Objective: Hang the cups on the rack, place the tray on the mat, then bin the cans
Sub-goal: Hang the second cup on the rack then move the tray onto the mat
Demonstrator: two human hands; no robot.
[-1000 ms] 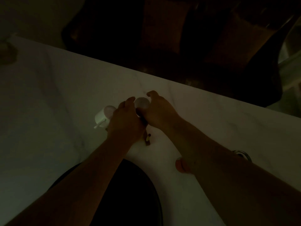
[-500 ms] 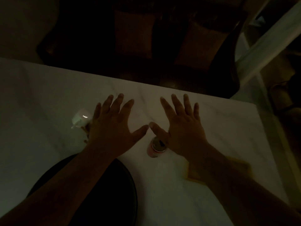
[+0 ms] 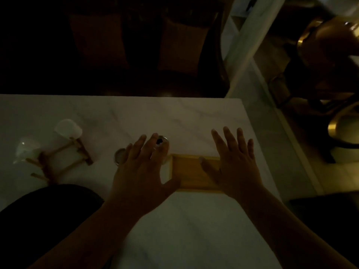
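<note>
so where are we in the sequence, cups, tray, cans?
Cups look done: two white cups sit on the wooden rack. Both hands, left and right, are spread open over the wooden tray, nothing gripped. Two cans stand on the table. Tray and cans remain.

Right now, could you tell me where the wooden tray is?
In the head view, the wooden tray lies on the white table right of centre, between the open left hand and right hand, beside two cans.
</note>
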